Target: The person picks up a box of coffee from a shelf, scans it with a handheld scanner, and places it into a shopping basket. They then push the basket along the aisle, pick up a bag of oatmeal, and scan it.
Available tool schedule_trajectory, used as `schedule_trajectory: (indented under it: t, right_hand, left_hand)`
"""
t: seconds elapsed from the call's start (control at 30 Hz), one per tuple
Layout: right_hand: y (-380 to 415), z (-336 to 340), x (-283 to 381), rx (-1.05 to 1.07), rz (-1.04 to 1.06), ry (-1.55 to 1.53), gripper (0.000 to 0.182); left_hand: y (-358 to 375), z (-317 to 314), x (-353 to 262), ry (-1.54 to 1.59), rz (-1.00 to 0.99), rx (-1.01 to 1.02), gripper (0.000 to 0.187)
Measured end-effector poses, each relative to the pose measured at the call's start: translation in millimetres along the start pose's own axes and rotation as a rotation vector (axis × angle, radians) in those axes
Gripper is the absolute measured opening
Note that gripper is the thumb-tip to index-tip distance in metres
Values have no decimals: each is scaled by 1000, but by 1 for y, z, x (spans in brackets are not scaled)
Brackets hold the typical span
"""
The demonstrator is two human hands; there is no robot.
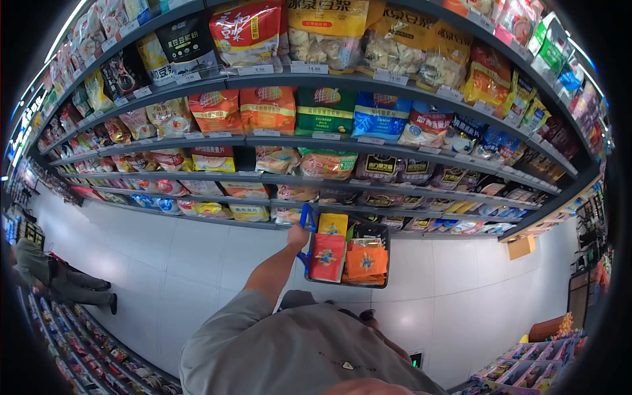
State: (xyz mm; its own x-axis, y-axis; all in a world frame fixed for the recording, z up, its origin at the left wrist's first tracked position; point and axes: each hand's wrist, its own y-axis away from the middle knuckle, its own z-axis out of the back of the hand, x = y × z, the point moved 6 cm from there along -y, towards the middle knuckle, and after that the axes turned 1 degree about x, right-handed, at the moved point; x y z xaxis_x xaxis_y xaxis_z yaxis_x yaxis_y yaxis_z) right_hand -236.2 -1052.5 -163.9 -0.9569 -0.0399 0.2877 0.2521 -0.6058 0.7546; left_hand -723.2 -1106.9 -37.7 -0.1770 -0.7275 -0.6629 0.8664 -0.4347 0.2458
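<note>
The black plastic basket (pixel 355 284) sits right of the outstretched left hand (pixel 298 237), clamped round its blue handle (pixel 305 258); right hand (pixel 372 323) unclear.

Top shelf: the black bag (pixel 184 46) was marked "黑豆豆浆粉", the red and white bag (pixel 245 33) "永和豆浆", and the large yellow bag (pixel 327 33) "冰泉豆浆". The price tag (pixel 309 67) beneath the yellow bag read "14.90".

Second shelf: the brand "维维" was noted on two orange bags (pixel 267 110), on the green bag (pixel 324 110), which also bore "Soybean", and on the blue bag (pixel 382 116). The oat bag (pixel 426 125) to the right was marked "燕麦片". Many smaller labels were too small or blurred to read.
</note>
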Motion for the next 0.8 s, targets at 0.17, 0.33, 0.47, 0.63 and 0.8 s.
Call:
schedule_trajectory:
  t: [0.17,0.33,0.47,0.63,0.8]
  right_hand:
    - [1,-5,-5,47,13,-8,52]
    - [-3,-1,-23,65,11,-16,51]
    - [-10,-4,-22,80,22,-39,51]
    - [-8,-15,-31,108,14,-54,50]
    - [11,-1,-15,87,54,-129,48]
  left_hand:
    - [0,-1,-1,-8,-20,-39,29]
    - [-1,-3,3,-29,15,-67,31]
    - [-5,-5,3,-106,26,-33,29]
    - [-12,-9,12,-69,60,-27,31]
    - [-15,-12,18,-28,90,-4,32]
